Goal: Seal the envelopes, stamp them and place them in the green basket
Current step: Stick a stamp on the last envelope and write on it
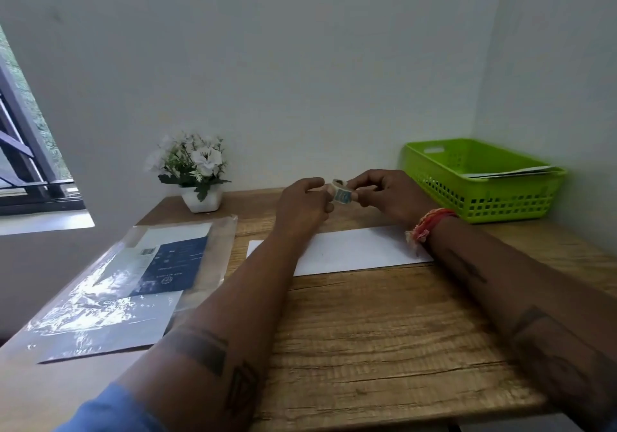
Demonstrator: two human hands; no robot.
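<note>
Stretching under both forearms, the wooden table (384, 331) carries everything. Left of the grip lies a clear plastic packet (133, 278); right of it and farther back, the green basket (480, 198) holds papers. Just below the grip lies 1 white envelope (350, 248). Left hand (302, 203) and right hand (389, 194) pinch a small stamp roll (341, 192) between them.

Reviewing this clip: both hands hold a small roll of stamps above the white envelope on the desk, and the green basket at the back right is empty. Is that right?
Not quite. The green basket is not empty: the head view shows white paper items, probably envelopes, already lying inside it. The rest holds: the left hand and right hand both hold the roll of stamps above the white envelope.
</note>
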